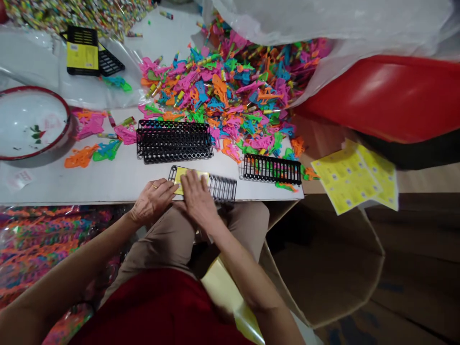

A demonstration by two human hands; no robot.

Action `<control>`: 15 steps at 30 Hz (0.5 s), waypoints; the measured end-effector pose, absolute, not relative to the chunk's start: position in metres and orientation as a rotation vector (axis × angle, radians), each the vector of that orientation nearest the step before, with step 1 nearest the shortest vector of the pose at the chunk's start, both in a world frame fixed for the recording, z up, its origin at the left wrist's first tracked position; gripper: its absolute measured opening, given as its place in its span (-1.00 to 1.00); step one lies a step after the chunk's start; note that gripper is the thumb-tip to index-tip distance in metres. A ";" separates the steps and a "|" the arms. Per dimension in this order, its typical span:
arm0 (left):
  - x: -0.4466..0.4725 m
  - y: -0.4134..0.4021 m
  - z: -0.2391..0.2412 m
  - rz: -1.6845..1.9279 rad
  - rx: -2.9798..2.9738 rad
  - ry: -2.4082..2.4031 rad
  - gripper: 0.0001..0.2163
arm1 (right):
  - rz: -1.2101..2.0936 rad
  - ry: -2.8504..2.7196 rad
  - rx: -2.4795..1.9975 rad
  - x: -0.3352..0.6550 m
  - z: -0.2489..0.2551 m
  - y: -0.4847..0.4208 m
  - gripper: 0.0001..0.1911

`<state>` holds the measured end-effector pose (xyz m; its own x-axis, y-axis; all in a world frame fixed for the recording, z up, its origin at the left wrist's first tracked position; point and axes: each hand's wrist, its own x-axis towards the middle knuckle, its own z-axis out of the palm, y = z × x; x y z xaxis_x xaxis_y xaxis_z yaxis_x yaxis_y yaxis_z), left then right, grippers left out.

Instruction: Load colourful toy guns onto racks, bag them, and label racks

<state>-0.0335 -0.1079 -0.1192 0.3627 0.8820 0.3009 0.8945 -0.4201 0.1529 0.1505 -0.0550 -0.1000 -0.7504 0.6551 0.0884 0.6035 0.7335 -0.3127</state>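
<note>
A small black plastic rack [223, 188] with slatted sides lies at the table's front edge, above my lap. Stuck or laid over its left half is a yellow label [182, 175]. My right hand [198, 195] rests on this label with its fingers stretched flat. At the rack's left end, my left hand [154, 199] grips the near corner, fingers together and thumb hidden; a ring shows on one finger. Just beyond lie several stacked black racks [174, 140]. Another black rack [271, 168] sits to the right.
Colourful plastic toy pieces [223, 96] are heaped behind the racks. A white enamel bowl [66, 103] with a red rim stands left, near a black rack with a yellow label [82, 55]. Yellow label sheets [354, 179] lie right, above an open cardboard box [323, 268].
</note>
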 end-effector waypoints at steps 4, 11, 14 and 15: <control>-0.033 -0.109 -0.107 -0.416 -2.535 -1.664 -0.72 | 0.311 -2.629 -1.298 0.190 -0.111 -0.042 -0.17; 0.000 -0.069 -0.090 -0.225 -2.660 -1.649 -0.34 | 0.231 -2.642 -1.375 0.204 -0.105 -0.046 -0.22; 0.005 -0.064 -0.097 -0.037 -2.674 -1.764 -0.24 | 0.185 -2.692 -1.389 0.202 -0.101 -0.047 -0.26; 0.004 -0.067 -0.099 -0.004 -2.643 -1.817 -0.22 | 0.167 -2.699 -1.378 0.203 -0.100 -0.048 -0.28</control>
<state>0.0036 -0.0670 -0.0988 0.3586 0.9328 -0.0355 0.9327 -0.3565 0.0556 0.2027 -0.0482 -0.1002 -0.5830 0.8113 0.0445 0.7996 0.5826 -0.1460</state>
